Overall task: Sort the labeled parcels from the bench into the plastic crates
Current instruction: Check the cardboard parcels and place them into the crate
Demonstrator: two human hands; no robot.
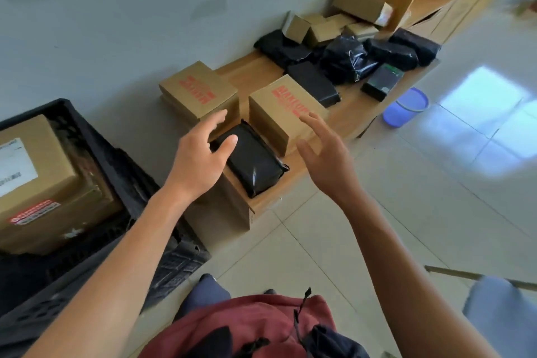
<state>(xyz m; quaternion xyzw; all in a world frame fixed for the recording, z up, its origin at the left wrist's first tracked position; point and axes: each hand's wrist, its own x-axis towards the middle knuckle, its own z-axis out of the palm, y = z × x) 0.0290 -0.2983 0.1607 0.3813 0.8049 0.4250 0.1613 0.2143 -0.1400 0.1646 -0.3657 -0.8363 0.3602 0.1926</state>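
— Where does the black parcel [251,161] lie against the hands?

— At the near end of the wooden counter [353,113], around the middle of the frame. The left hand [200,157] is at its left end, thumb over the top corner of the wrap; whether it touches I cannot tell. The right hand [325,154] hovers to the right of the parcel, apart from it, in front of a cardboard box [283,109].

— How far open are they?

— Both wide, fingers straight and spread, palms turned toward each other. Neither has hold of anything.

— What is the parcel like?

— A rectangular block wrapped in glossy black plastic, with a crimped seam at each end and a streak of light on its near face.

— And around it?

— Two brown cardboard boxes with red print stand just behind it, the second box [200,90] to the left. Further along the counter, toward the upper right of the frame, lies a heap of crumpled black bags [345,59] and small plain cartons [321,27]. At the left edge of the frame a black plastic crate [122,154] with a lattice wall holds a large labeled carton [37,180] bearing a white label and a red sticker. The floor is pale glossy tile, with a blue plastic bin [406,107] standing beyond the counter.
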